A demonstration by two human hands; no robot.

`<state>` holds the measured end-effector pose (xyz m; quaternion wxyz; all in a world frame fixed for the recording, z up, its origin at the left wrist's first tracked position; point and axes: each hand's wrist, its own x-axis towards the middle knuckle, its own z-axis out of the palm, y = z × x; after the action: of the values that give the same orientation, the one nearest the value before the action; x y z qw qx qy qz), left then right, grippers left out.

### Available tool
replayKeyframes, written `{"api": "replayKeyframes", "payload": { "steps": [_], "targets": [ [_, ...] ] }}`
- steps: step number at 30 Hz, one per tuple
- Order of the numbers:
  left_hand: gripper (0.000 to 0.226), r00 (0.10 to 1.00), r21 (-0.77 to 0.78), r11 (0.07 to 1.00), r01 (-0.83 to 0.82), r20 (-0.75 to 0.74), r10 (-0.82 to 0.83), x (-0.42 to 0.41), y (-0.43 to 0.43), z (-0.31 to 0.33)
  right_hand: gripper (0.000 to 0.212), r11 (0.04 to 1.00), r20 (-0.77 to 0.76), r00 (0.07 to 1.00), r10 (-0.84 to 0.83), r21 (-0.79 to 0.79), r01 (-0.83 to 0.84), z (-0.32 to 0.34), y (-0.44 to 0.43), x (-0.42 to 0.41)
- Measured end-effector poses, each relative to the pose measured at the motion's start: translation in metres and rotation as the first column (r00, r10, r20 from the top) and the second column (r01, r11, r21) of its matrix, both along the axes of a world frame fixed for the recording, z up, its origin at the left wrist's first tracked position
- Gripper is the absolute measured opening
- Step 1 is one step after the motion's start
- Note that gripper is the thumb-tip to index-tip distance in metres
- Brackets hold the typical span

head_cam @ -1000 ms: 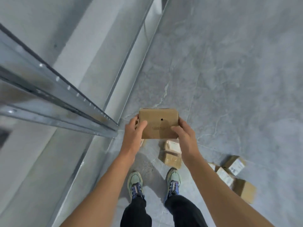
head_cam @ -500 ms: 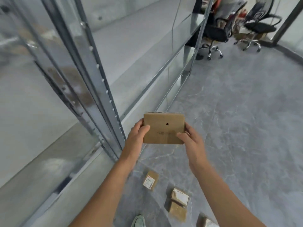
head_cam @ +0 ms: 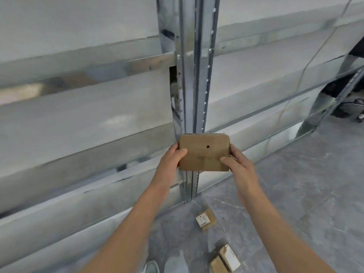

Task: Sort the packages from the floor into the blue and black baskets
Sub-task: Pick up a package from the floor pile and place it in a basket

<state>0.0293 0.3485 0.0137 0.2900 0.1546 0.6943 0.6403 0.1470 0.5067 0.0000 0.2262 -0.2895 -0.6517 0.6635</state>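
Fingers of left hand (head_cam: pixel 171 160) and right hand (head_cam: pixel 238 164) hidden behind flat brown cardboard package (head_cam: pixel 204 149), its faint print illegible, pale shoe (head_cam: pixel 151 268) cut by bottom edge

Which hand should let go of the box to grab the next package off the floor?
Probably the right hand: the floor packages lie on its side, nearer its arm than the left hand. Both grip the cardboard box now; no basket is in view.
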Motion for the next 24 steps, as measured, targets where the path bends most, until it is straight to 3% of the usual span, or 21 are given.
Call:
{"api": "replayKeyframes", "payload": {
  "steps": [7,11,20,24],
  "targets": [
    [0.041,0.969,0.022,0.971,-0.239,-0.055,0.240,0.015,-0.127,0.015,0.044,0.962,-0.030,0.962,0.273,-0.017,-0.273,0.017,-0.097,-0.032],
    [0.036,0.921,0.007,0.923,-0.384,-0.059,0.384,0.023,-0.219,0.014,0.043,0.894,-0.014,0.894,0.449,-0.002,-0.449,0.018,-0.178,-0.053],
    [0.031,0.713,0.049,0.713,-0.699,-0.018,0.701,0.060,-0.455,-0.002,0.046,0.694,0.013,0.693,0.720,-0.015,-0.720,0.012,-0.411,-0.087],
    [0.044,0.599,0.050,0.599,-0.799,-0.005,0.800,0.081,-0.550,-0.011,0.043,0.603,0.017,0.602,0.798,-0.002,-0.798,0.009,-0.512,-0.090]
  ]
}}
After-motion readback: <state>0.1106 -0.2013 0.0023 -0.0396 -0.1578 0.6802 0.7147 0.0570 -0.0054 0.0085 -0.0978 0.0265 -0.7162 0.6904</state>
